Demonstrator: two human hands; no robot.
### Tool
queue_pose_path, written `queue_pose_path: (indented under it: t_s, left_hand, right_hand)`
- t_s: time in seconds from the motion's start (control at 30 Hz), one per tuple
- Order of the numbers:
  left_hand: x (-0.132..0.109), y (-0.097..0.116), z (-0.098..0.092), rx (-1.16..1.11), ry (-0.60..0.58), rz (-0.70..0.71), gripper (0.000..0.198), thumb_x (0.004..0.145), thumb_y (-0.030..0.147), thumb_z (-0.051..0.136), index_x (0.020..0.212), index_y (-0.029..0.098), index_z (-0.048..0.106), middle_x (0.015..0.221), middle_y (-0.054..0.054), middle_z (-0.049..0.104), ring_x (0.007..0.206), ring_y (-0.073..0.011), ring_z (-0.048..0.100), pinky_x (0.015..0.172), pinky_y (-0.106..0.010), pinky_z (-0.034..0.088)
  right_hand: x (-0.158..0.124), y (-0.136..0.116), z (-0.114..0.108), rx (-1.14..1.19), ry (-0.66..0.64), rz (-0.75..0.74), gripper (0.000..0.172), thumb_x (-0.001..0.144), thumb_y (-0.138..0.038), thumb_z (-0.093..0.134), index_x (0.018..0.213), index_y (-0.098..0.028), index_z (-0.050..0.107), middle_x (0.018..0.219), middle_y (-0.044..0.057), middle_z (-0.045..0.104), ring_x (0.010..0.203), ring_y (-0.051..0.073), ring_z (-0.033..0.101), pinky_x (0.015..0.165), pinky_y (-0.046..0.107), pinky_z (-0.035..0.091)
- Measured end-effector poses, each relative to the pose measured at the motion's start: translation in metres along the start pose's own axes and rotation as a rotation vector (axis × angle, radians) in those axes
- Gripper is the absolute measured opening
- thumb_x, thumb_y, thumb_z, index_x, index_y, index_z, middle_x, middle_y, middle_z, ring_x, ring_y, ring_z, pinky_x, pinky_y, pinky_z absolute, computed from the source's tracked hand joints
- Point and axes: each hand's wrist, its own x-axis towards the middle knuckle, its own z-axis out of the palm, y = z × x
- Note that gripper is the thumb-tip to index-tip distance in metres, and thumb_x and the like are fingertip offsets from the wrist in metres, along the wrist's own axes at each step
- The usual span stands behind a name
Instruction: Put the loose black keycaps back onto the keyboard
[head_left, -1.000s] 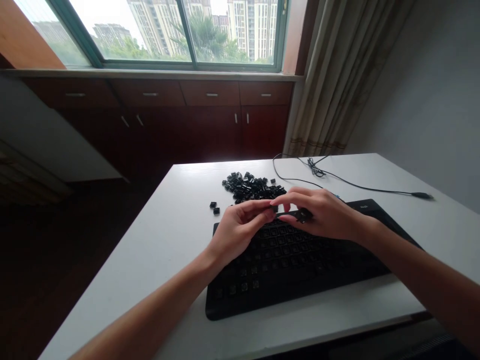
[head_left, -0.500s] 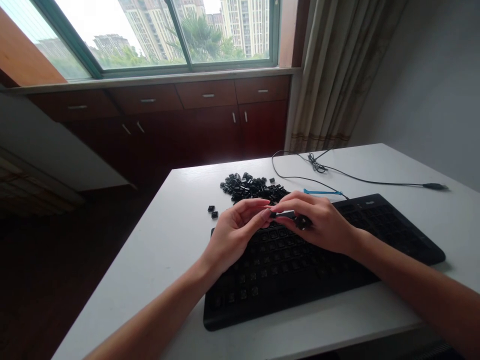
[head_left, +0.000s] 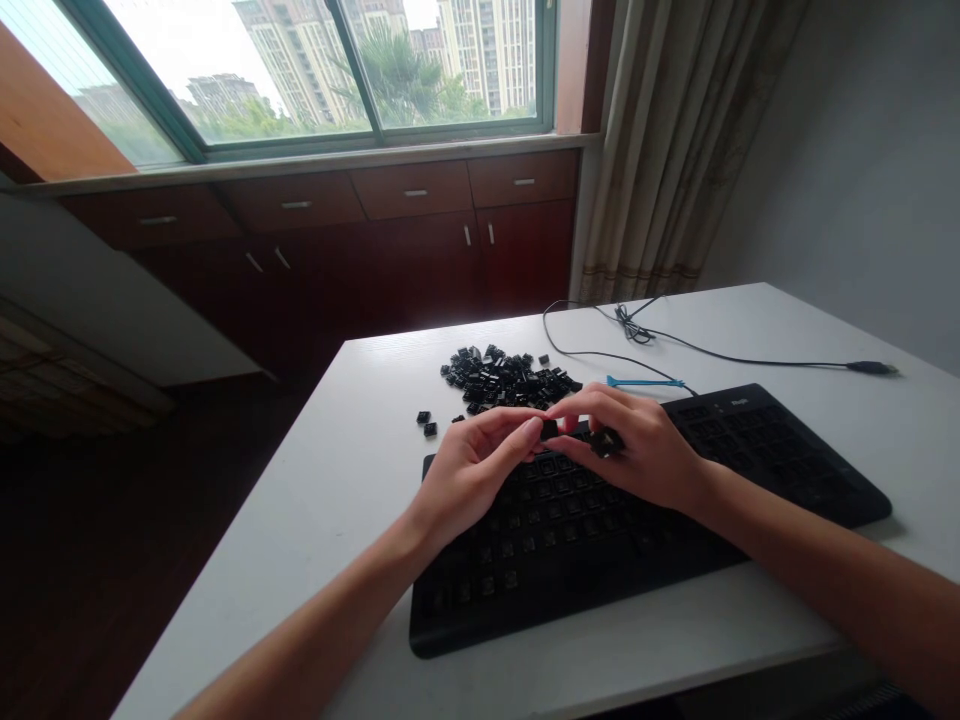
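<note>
Above the black keyboard (head_left: pixel 600 560), my left hand (head_left: pixel 480 465) pinches a small black keycap (head_left: pixel 550 429) between thumb and fingers. The fingertips of my right hand (head_left: pixel 645 440) meet it from the other side, closed near the same keycap. More dark keycaps (head_left: pixel 606 441) show in the curl of my right palm; how many I cannot tell. Bare key sockets run across the keyboard under both hands. Just behind my fingers lies a heap of loose black keycaps (head_left: pixel 502 378), partly hidden by my hands.
Two stray keycaps (head_left: pixel 427 423) lie left of the heap. A thin blue tool (head_left: pixel 645 382) rests behind my right hand. The keyboard's black cable (head_left: pixel 735 355) loops over the back of the white table (head_left: pixel 315 480) to a plug (head_left: pixel 870 367). Cabinets (head_left: pixel 360 260) stand beyond.
The keycap at my fingertips has turned and shows more of its face. Both hands stay nearly in place, with the right fingertips shifted slightly.
</note>
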Motion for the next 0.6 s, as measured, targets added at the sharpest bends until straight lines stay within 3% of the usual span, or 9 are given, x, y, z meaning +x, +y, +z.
queue_pose_path:
  t_s: [0.17,0.37,0.6]
  left_hand:
    - [-0.0016,-0.0009,-0.0008,0.039,-0.029,0.005,0.032,0.094,0.038,0.069,0.122,0.023,0.075,0.112,-0.007,0.078,0.095,-0.0161,0.072,0.085,-0.026,0.059]
    - [-0.0007,-0.0001,-0.0002,0.119,-0.046,0.032,0.034,0.099,0.04,0.061,0.125,0.023,0.074,0.101,-0.007,0.077,0.091,-0.0168,0.069,0.083,-0.027,0.058]
    - [-0.0012,0.0017,0.0007,0.136,-0.058,0.05,0.035,0.1,0.042,0.059,0.124,0.022,0.075,0.105,-0.008,0.076,0.09,-0.018,0.067,0.081,-0.028,0.056]
  right_hand:
    - [-0.0003,0.0002,-0.0002,-0.01,0.025,-0.014,0.027,0.093,-0.031,0.072,0.117,-0.022,0.063,0.098,0.003,0.072,0.075,0.011,0.067,0.065,0.024,0.053]
    - [-0.0014,-0.0002,-0.0007,-0.03,-0.021,-0.014,0.027,0.093,-0.029,0.071,0.118,-0.022,0.063,0.099,0.004,0.07,0.076,0.011,0.067,0.065,0.024,0.054]
    - [-0.0008,-0.0005,-0.0006,-0.024,-0.026,-0.033,0.026,0.094,-0.024,0.068,0.12,-0.022,0.063,0.102,0.004,0.07,0.079,0.011,0.067,0.065,0.023,0.054]
